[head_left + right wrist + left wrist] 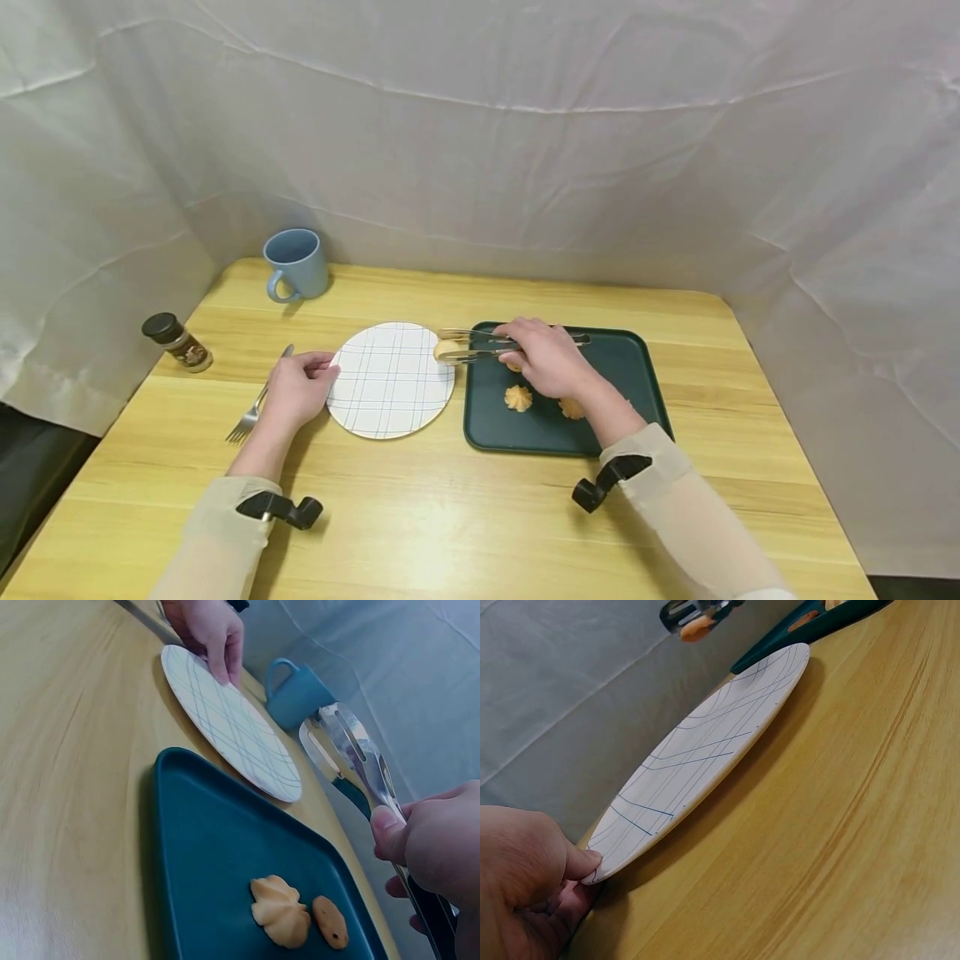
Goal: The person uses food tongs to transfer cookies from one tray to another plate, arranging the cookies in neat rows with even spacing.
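My left hand [300, 387] pinches the left rim of a round white plate [390, 383] with crossing blue lines, the thumb lying over the rim in the left wrist view. My right hand [551, 358] grips metal tongs [352, 746] above a dark green tray [622, 367]. Between the tongs' tips is a pale cookie [446, 348], held over the plate's right edge. On the tray lie a ridged, flower-shaped cookie [518, 398], another cookie [572, 408] partly covered by my right arm, and an oval cookie [330, 922] with dark spots.
A fork [246, 423] lies left of the plate, partly behind my left hand and wrist. At the back left stands a blue mug [300, 267]. A black-capped seasoning jar [180, 343] is by the table's left edge. Pale cloth [480, 167] hangs around the table.
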Demonstrator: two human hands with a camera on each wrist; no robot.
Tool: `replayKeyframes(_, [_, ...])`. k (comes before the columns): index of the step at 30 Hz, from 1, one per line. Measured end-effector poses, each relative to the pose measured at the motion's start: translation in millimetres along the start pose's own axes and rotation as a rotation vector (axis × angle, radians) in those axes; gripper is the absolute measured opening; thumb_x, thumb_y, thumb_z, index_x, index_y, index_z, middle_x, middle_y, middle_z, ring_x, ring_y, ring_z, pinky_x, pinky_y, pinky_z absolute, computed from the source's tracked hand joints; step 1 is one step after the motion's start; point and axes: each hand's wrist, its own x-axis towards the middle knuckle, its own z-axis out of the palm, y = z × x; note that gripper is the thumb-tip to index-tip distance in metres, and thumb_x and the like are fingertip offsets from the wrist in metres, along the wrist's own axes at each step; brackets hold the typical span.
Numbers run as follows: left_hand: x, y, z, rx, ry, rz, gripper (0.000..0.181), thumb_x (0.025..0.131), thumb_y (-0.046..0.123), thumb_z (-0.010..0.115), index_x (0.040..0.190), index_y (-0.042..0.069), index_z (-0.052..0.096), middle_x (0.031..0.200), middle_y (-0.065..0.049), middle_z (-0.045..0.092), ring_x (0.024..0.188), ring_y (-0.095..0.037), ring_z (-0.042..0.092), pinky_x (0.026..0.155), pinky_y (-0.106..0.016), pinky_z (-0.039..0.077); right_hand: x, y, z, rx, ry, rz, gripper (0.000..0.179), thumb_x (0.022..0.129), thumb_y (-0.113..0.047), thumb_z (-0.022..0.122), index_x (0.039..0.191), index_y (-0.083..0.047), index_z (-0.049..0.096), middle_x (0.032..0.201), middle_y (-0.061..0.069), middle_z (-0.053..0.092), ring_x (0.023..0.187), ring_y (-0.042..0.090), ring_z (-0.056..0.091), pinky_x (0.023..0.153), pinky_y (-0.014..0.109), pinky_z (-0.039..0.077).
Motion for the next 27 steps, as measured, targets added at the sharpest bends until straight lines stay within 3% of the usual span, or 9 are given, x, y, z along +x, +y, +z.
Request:
replayKeyframes(5, [0.1, -0.4, 0.4, 0.002, 0.003, 0.003, 0.030, 0.103, 0.014, 0.068, 0.125, -0.005, 0.073, 0.111, -0.019, 0.074, 0.100, -0.030, 0.068, 0.084, -0.037, 0.051, 6.7, -5.5, 9.1, -0.005, -0.030, 0.019, 0.045, 0.107, -0.032, 0.064, 0.148, -0.014, 0.060, 0.147, 0.009, 0.060, 0.138, 0.033, 0.053, 0.109, 0.068, 0.037])
replayKeyframes(17, [-0.2, -3.7, 2.4, 0.001, 0.009, 0.008, 0.030, 0.103, 0.014, 0.067, 0.125, -0.004, 0.074, 0.110, -0.018, 0.074, 0.099, -0.030, 0.067, 0.082, -0.034, 0.051, 18.0, -13.6, 28.2, -0.051, -0.058, 0.066, 0.044, 0.107, -0.032, 0.064, 0.148, -0.017, 0.060, 0.143, 0.007, 0.062, 0.133, 0.035, 0.056, 0.109, 0.066, 0.038])
replayKeyframes(27, [-1.1, -2.6, 2.5, 0.006, 0.014, 0.011, 0.030, 0.103, 0.014, 0.067, 0.125, -0.005, 0.073, 0.110, -0.018, 0.074, 0.099, -0.030, 0.067, 0.083, -0.037, 0.050, 21.9, -16.5, 32.2, -0.040, -0.070, 0.080, 0.045, 0.108, -0.032, 0.063, 0.150, -0.017, 0.058, 0.148, 0.008, 0.059, 0.136, 0.036, 0.053, 0.112, 0.069, 0.034])
